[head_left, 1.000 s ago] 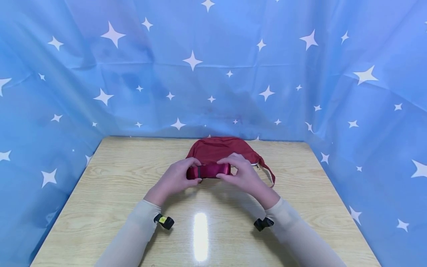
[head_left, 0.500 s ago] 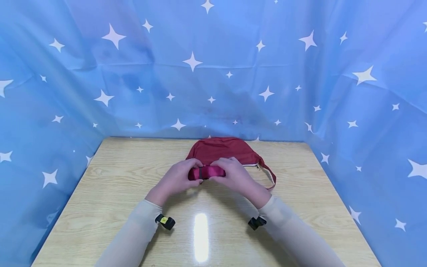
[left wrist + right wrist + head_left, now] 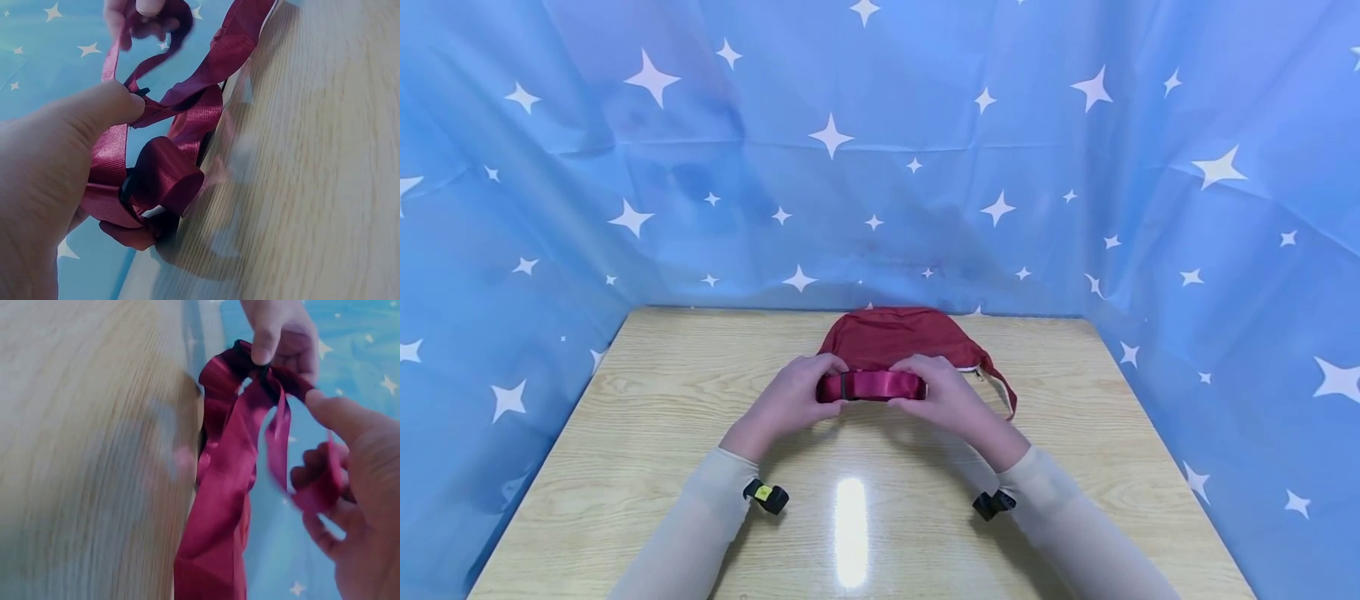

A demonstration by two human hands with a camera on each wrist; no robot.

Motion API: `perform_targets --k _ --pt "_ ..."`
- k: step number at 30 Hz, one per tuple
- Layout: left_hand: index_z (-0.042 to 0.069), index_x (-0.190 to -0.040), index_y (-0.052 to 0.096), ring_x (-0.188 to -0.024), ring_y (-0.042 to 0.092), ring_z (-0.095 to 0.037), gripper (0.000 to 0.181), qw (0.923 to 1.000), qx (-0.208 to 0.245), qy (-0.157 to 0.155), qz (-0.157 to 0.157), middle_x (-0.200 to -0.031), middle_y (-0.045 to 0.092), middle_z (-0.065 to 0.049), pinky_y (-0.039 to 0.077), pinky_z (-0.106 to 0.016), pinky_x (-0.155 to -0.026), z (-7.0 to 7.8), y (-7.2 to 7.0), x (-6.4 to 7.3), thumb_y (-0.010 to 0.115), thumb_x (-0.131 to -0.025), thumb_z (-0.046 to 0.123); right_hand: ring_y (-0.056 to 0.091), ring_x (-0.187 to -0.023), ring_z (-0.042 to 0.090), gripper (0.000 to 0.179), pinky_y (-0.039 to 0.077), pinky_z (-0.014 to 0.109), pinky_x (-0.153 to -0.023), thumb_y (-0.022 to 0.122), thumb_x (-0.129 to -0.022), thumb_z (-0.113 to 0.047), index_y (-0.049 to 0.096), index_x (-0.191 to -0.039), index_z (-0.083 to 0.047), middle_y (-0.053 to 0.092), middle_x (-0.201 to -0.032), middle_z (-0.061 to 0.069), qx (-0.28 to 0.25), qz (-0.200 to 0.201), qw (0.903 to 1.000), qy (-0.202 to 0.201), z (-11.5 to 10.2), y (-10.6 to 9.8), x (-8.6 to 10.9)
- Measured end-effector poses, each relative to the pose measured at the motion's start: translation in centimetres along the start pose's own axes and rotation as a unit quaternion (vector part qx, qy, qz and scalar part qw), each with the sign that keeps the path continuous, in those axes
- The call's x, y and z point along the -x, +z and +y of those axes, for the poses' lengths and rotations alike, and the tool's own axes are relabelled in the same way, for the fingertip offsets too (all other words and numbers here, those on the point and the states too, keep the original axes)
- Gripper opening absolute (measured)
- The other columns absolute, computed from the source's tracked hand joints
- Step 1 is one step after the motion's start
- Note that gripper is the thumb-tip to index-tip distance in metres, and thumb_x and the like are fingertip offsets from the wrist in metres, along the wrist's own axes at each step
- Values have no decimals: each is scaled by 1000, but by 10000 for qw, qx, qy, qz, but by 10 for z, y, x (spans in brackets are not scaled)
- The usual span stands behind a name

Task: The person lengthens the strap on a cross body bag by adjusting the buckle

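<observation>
Head view, mid-frame: left grip (image 3: 792,396) and right grip (image 3: 947,397), part-closed, pinch the red strap (image 3: 880,384) just below the maroon bag (image 3: 898,337). Left wrist view, left: the thumb (image 3: 106,106) presses the satin, likely light, limp and slippery, best pinched by its edges near the black band (image 3: 127,185). Right wrist view, right: fingers (image 3: 322,534) curl round a loop (image 3: 320,492).

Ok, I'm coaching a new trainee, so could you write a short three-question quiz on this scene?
1. True or false: the left hand and the right hand both hold the red strap.
2. In the head view, the strap's black band is nearer: (A) left hand, (B) right hand?
3. What pattern marks the blue backdrop behind the red bag?

Key: 1 true; 2 A; 3 white stars.
</observation>
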State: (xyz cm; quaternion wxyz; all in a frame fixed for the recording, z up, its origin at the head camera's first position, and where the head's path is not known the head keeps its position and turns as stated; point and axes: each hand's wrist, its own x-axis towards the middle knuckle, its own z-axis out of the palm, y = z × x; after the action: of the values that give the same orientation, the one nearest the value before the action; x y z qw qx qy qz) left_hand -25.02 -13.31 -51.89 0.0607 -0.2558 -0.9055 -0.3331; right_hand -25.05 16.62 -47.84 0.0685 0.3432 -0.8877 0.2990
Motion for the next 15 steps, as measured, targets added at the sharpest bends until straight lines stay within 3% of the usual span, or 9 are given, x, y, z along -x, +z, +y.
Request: perform_targets --k 4,9,15 --pt "19 -128 68 -105 65 -23 51 9999 -72 89 -4 -116 73 0 56 -46 -92 3 -1 -1 96 -85 20 70 -111 21 57 50 52 -101 96 -89 -34 74 -135 -8 77 -126 5 412 -172 9989 -120 -8 9 -10" --pt "19 -129 68 -104 64 -22 52 9999 -90 115 -37 -116 74 1 56 -44 -91 5 -1 -1 95 -85 21 66 -97 17 49 49 46 -94 93 -92 -35 76 -132 -13 74 -113 1 853 -249 9954 -348 -14 18 -17" --pt "20 -129 68 -103 64 -20 51 9999 -62 131 -42 -117 73 3 56 -43 -91 4 -1 -1 95 -86 23 57 -86 14 37 46 40 -86 92 -94 -31 79 -125 -15 69 -102 -5 636 74 9965 -537 -9 17 -12"
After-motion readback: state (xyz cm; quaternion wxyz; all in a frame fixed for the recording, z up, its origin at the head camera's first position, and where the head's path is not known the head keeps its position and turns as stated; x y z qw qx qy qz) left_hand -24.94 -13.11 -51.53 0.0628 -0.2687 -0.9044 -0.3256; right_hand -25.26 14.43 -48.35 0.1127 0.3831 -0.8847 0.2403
